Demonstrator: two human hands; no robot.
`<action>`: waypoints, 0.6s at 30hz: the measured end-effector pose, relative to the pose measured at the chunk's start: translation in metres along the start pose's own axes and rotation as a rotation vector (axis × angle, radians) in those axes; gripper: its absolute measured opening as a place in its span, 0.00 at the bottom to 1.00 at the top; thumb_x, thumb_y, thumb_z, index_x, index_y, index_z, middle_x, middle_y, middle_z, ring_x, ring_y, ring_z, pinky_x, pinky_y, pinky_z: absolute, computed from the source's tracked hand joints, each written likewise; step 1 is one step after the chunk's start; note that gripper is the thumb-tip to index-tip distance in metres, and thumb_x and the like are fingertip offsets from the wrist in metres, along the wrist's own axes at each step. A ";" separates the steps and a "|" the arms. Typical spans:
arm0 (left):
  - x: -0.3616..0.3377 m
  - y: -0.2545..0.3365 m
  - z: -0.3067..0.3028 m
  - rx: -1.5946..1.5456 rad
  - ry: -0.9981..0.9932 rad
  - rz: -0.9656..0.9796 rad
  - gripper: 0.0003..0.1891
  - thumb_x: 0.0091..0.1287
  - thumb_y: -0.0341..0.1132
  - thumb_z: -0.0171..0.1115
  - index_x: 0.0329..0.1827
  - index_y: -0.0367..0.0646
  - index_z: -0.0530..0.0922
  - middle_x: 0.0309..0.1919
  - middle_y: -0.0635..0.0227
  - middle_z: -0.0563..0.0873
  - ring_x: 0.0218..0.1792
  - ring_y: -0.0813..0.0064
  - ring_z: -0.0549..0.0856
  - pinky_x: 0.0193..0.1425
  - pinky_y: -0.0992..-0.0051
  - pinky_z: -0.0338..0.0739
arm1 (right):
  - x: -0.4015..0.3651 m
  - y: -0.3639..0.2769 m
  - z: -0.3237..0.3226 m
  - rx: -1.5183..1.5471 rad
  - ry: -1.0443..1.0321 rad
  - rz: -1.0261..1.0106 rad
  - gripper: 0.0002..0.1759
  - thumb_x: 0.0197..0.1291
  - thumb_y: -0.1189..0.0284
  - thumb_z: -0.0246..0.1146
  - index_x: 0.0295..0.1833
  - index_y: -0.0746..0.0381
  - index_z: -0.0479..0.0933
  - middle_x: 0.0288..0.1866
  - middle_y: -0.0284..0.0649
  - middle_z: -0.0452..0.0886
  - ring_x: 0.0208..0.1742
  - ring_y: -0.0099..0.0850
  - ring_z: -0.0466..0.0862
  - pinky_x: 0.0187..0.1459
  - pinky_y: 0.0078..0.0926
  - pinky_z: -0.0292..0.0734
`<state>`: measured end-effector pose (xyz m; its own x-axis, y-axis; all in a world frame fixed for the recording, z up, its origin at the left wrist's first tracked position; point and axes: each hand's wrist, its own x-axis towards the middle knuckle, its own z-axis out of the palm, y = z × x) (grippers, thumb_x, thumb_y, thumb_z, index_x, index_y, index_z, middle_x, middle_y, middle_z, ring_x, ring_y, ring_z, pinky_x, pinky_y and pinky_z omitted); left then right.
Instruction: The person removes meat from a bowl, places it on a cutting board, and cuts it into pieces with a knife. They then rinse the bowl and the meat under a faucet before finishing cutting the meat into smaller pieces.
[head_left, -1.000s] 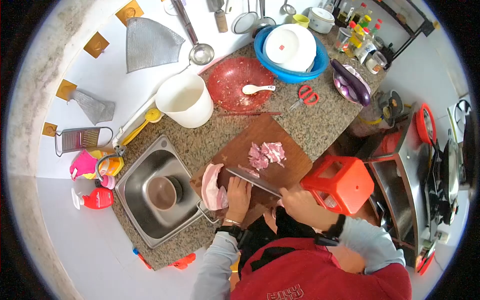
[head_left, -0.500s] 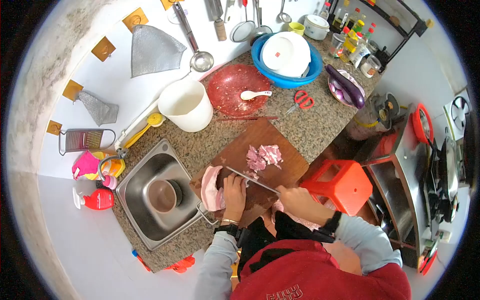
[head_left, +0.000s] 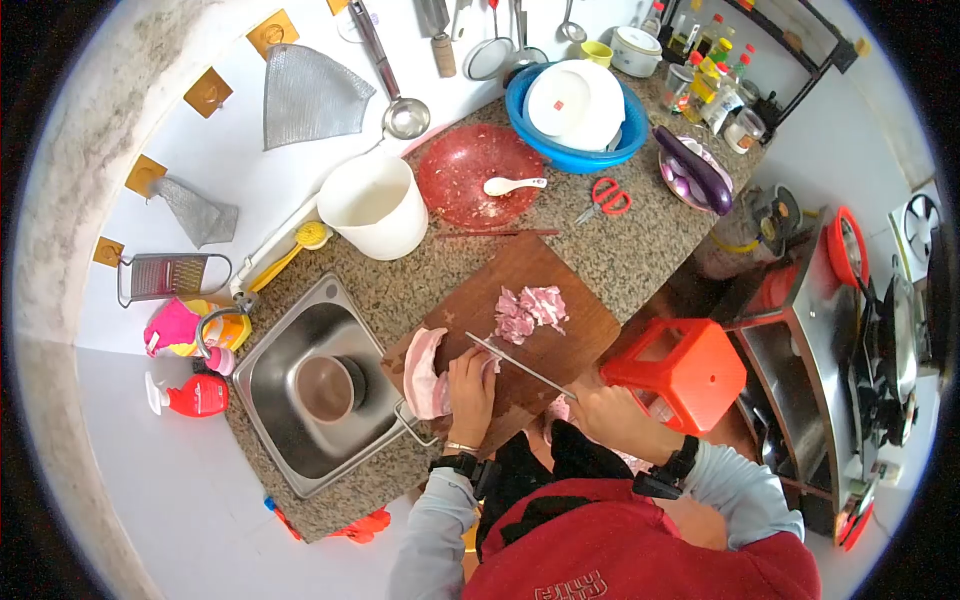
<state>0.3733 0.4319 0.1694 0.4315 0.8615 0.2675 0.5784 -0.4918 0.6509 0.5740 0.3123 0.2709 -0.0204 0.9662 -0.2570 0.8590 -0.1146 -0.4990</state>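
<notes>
A wooden cutting board [head_left: 560, 270] lies on the counter beside the sink. My right hand [head_left: 618, 415] is closed round the handle of a knife [head_left: 525, 368], whose thin blade slants up and left over the board. My left hand [head_left: 470, 393] presses its curled fingers on a piece of raw meat [head_left: 489, 366], just left of the blade. A larger pale slab of pork [head_left: 424, 372] lies on the board's left side, against my left hand. Beyond the blade sits a pile of cut pink meat [head_left: 530, 312]. The handle is mostly hidden in my fist.
On the left is a steel sink [head_left: 270, 440] with a round pot [head_left: 325, 388] in it. Behind the board stand a white bucket [head_left: 376, 215], a red basin [head_left: 450, 185] with a spoon, and red scissors [head_left: 606, 198]. An orange stool [head_left: 690, 370] stands at right.
The knife and my right hand have shifted a little right and toward my body. My left hand stays on the meat, almost unmoved. The view has tilted very slightly.
</notes>
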 end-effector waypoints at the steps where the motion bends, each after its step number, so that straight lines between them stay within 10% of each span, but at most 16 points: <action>1: 0.001 0.002 -0.001 -0.003 -0.001 -0.003 0.12 0.62 0.27 0.62 0.48 0.37 0.78 0.52 0.57 0.81 0.49 0.53 0.76 0.55 0.59 0.70 | 0.000 0.002 0.001 -0.012 -0.015 -0.013 0.10 0.66 0.69 0.54 0.42 0.65 0.72 0.20 0.54 0.80 0.24 0.53 0.83 0.26 0.52 0.78; 18: -0.011 -0.006 0.014 0.017 -0.150 0.052 0.10 0.58 0.25 0.60 0.43 0.35 0.76 0.43 0.52 0.78 0.45 0.48 0.75 0.50 0.57 0.70 | 0.120 -0.050 0.047 0.026 0.143 -0.046 0.09 0.64 0.71 0.53 0.41 0.66 0.73 0.25 0.52 0.82 0.28 0.52 0.85 0.30 0.48 0.81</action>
<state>0.3748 0.4239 0.1532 0.5590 0.8070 0.1906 0.5637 -0.5384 0.6264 0.5045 0.4232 0.2262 0.0148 0.9934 -0.1140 0.8452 -0.0734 -0.5293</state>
